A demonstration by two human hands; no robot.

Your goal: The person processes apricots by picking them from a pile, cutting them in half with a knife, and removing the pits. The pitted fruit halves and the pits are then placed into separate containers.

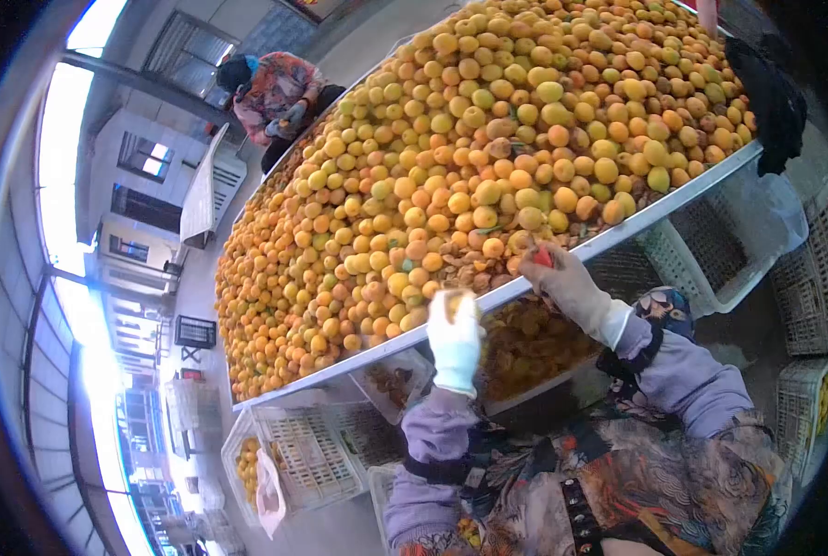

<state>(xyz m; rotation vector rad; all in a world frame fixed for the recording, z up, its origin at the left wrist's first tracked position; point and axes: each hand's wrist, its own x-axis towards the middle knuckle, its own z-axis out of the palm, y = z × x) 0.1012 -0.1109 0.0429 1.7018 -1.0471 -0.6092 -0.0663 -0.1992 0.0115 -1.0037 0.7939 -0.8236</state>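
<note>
A large heap of apricots (451,199) fills a metal-edged table (650,215) in front of me. My left hand (455,345), in a white glove, is at the table's near edge. Its fingers are curled around what looks like an apricot (453,304), blurred and partly hidden. My right hand (572,287), in a soiled pale glove, is closed on a small red object (543,257) just over the rim; the glove hides most of it. Brownish torn fruit pieces (470,271) lie on the table between my hands.
Below the edge, a container (535,347) holds fruit pulp. White plastic crates (307,445) stand at lower left, others (687,264) at right, beside a crate of yellow fruit (808,394). Another person (280,97) sits at the table's far left side. Black cloth or plastic (768,107) hangs at the right end.
</note>
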